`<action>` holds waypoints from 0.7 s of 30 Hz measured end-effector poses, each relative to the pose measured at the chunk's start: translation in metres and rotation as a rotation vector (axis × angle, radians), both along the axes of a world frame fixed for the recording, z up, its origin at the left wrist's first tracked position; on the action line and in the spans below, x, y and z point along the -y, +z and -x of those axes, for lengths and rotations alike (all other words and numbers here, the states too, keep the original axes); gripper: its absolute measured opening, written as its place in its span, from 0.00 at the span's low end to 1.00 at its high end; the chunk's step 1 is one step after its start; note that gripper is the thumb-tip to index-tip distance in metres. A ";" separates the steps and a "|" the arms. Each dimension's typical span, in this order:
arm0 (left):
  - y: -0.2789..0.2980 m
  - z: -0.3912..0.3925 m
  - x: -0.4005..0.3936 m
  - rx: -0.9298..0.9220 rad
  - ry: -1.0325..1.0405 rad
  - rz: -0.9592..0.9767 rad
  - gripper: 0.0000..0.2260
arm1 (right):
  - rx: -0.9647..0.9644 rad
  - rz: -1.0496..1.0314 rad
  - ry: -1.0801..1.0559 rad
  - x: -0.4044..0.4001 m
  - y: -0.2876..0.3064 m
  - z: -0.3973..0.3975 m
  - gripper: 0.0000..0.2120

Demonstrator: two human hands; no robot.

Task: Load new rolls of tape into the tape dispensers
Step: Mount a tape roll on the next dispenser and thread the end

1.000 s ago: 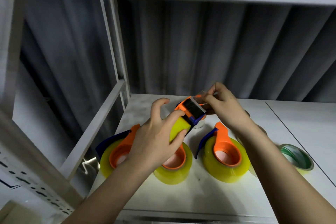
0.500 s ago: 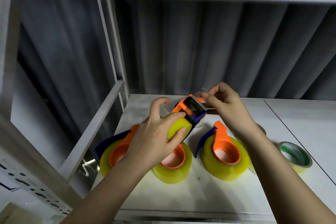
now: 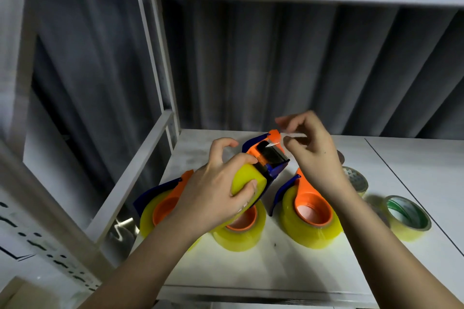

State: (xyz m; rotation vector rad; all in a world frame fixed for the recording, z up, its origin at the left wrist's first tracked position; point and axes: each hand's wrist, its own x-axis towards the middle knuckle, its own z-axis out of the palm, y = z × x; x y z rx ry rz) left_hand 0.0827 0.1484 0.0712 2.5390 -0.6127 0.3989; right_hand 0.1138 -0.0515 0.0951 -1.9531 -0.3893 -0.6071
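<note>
Since the earlier frame the right hand (image 3: pixel 313 155) has drawn the clear tape end (image 3: pixel 292 136) up from the orange-and-blue dispenser loaded with a yellow roll (image 3: pixel 261 170), grip pinched on it, while the left hand (image 3: pixel 216 190) grips that roll; three loaded dispensers (image 3: pixel 310 211) already lie on the white counter (image 3: pixel 288 266), and spare loose rolls (image 3: pixel 406 216) wait at centre right.

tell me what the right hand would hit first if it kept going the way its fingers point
The right hand pinches a tape end, its fingers aimed left. Going straight on, it would likely meet the orange top of the held dispenser first, then perhaps the left hand; depth is hard to judge from one view.
</note>
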 end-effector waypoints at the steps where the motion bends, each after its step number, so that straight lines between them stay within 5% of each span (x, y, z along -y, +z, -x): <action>1: 0.000 0.000 -0.001 -0.007 -0.002 0.007 0.16 | 0.056 0.093 0.041 0.002 0.000 0.000 0.12; 8: 0.001 0.000 -0.002 0.017 -0.019 0.045 0.20 | 0.151 0.420 0.170 0.014 0.006 -0.003 0.17; 21: 0.002 -0.001 -0.003 0.034 -0.014 0.044 0.18 | 0.292 0.904 0.070 0.021 0.020 0.005 0.15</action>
